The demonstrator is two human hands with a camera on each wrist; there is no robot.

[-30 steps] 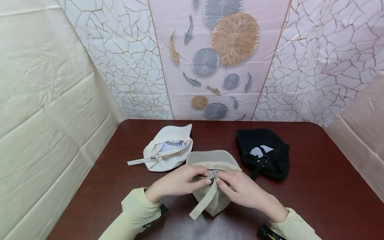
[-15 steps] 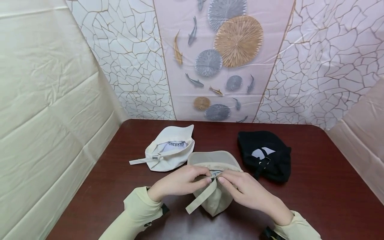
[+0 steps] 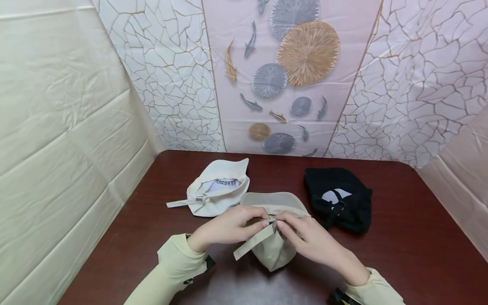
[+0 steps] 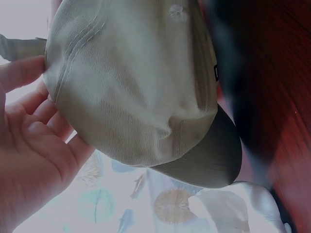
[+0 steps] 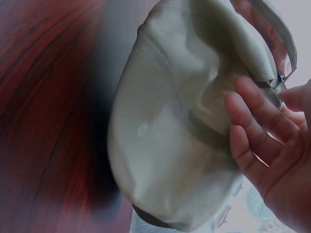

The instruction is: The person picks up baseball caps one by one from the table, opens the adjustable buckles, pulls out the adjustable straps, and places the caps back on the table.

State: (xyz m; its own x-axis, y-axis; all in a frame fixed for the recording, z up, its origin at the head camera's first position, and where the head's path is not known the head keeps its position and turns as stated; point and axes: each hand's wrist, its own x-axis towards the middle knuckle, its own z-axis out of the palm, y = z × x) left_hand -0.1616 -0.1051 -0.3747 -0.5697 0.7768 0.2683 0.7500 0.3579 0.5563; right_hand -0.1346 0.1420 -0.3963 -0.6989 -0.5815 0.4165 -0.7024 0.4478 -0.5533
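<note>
A beige baseball cap (image 3: 272, 252) is held between both hands at the middle front of the table, its brim pointing away. My left hand (image 3: 232, 226) pinches the cap's back edge by the strap, thumb on the near side. Opposite it, my right hand (image 3: 310, 239) pinches the strap's buckle area between thumb and fingers. The loose strap end (image 3: 251, 245) sticks out toward the lower left. In the left wrist view the crown (image 4: 131, 82) fills the middle; the right wrist view shows fingers (image 5: 255, 116) against the crown and the metal buckle (image 5: 279, 92) near the thumb.
On the dark red table (image 3: 129, 250), a white cap (image 3: 213, 207) lies upturned behind the left hand, its strap pointing left. A black cap (image 3: 343, 216) with a white patch lies at the back right. Patterned cloth (image 3: 183, 84) hangs behind the table.
The strap's loose end has swung up and to the left. Both hands keep their pinch at the cap's back edge. The head view has shifted slightly; the other caps lie still.
</note>
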